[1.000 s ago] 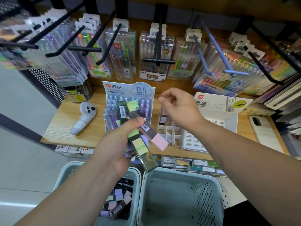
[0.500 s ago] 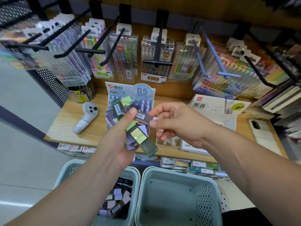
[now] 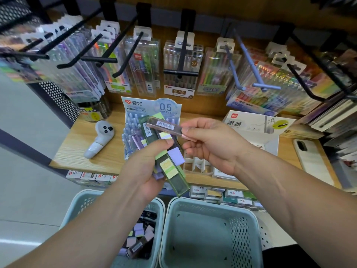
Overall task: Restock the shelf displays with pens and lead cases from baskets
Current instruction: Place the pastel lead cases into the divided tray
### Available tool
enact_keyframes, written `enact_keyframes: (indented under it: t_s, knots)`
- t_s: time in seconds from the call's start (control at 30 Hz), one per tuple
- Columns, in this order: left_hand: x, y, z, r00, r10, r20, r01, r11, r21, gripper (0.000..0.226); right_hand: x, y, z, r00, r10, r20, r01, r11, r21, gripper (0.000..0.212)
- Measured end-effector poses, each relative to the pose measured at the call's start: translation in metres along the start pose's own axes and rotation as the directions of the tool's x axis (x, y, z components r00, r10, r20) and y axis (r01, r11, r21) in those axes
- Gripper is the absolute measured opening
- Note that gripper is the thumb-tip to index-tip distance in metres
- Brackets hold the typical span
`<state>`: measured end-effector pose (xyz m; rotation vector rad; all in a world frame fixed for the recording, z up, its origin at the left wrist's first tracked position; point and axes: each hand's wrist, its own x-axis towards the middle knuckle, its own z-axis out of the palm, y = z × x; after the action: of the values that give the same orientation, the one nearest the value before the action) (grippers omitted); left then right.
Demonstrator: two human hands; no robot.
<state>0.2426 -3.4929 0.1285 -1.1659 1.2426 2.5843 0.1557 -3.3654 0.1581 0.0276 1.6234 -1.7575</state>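
Right hand (image 3: 212,146): coming back from white divider tray (image 3: 195,165) | pinching pink-capped lead case (image 3: 164,125) | drawing it off the bundle (image 3: 173,176) that left hand (image 3: 141,175) is gripping

Bare left grip (image 3: 143,171) and right grip (image 3: 210,149), bare forearms (image 3: 286,190) — dark clothing (image 3: 286,258) below.

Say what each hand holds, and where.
Left hand: fanned bunch of slim green and purple lead cases, gripped mid-length. Right hand: one dark, pink-capped lead case, pinched at its capped end.
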Motion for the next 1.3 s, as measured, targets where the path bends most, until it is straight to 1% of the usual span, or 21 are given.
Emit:
enact_keyframes:
  t_s: [0.03, 0.07, 0.23, 0.33, 0.43, 0.5, 0.57, 0.67, 0.77, 0.83, 0.93, 1.0, 1.2, 1.3]
  knots:
    - [0.0, 0.0, 0.0, 1.0, 0.0, -0.026, 0.0, 1.0, 0.001, 0.007, 0.001, -0.003, -0.002, 0.999, -0.023, -0.024, 0.023, 1.0, 0.003, 0.019]
    - [-0.001, 0.002, 0.0, 0.999, 0.002, -0.044, -0.002, 1.0, 0.002, 0.004, 0.002, -0.006, -0.005, 0.997, -0.05, -0.054, 0.05, 0.999, 0.002, 0.018]
    - [-0.003, 0.007, -0.005, 0.997, 0.019, -0.077, -0.018, 1.0, 0.019, 0.007, 0.01, -0.023, -0.034, 0.964, -0.16, -0.213, 0.152, 0.987, -0.052, 0.012]
    - [-0.002, 0.008, -0.009, 0.995, 0.026, -0.1, -0.022, 0.999, 0.039, 0.007, 0.015, -0.023, -0.053, 0.952, -0.171, -0.254, 0.121, 0.972, -0.201, 0.019]
    - [-0.001, 0.009, -0.011, 0.994, 0.031, -0.104, -0.027, 0.999, 0.045, 0.005, 0.024, -0.014, -0.065, 0.943, -0.168, -0.286, 0.057, 0.932, -0.359, 0.013]
    - [-0.001, 0.009, -0.01, 0.995, 0.036, -0.092, -0.031, 0.998, 0.049, 0.005, 0.03, -0.007, -0.068, 0.94, -0.194, -0.281, 0.027, 0.862, -0.507, 0.008]
    - [-0.003, 0.008, -0.008, 0.996, 0.035, -0.088, -0.031, 0.998, 0.052, 0.006, 0.035, 0.001, -0.069, 0.942, -0.222, -0.252, 0.004, 0.758, -0.652, 0.009]
    - [-0.001, 0.006, -0.006, 0.995, 0.025, -0.102, -0.019, 0.998, 0.064, 0.01, 0.039, 0.008, -0.067, 0.934, -0.312, -0.173, 0.043, 0.579, -0.814, 0.009]
    - [0.001, 0.005, -0.005, 0.995, 0.018, -0.103, -0.011, 0.997, 0.071, 0.015, 0.046, 0.012, -0.07, 0.914, -0.403, -0.047, 0.111, 0.36, -0.926, 0.014]
    - [0.0, 0.006, -0.004, 0.994, 0.019, -0.105, -0.013, 0.998, 0.057, 0.015, 0.051, 0.015, -0.072, 0.898, -0.441, 0.011, 0.139, 0.259, -0.956, 0.02]
    - [0.0, 0.007, -0.004, 0.995, 0.019, -0.102, -0.015, 0.999, 0.045, 0.017, 0.056, 0.017, -0.068, 0.863, -0.501, 0.057, 0.17, 0.183, -0.968, 0.028]
    - [0.0, 0.008, -0.005, 0.995, 0.017, -0.099, -0.012, 0.999, 0.046, 0.018, 0.058, 0.017, -0.063, 0.848, -0.524, 0.078, 0.179, 0.145, -0.973, 0.028]
    - [0.001, 0.008, -0.009, 0.994, 0.029, -0.104, -0.026, 0.999, 0.031, 0.018, 0.068, 0.024, -0.06, 0.832, -0.54, 0.125, 0.189, 0.064, -0.98, 0.008]
    - [0.002, 0.008, -0.011, 0.994, 0.035, -0.099, -0.032, 0.999, 0.036, 0.02, 0.073, 0.031, -0.062, 0.82, -0.544, 0.177, 0.21, -0.001, -0.978, 0.008]
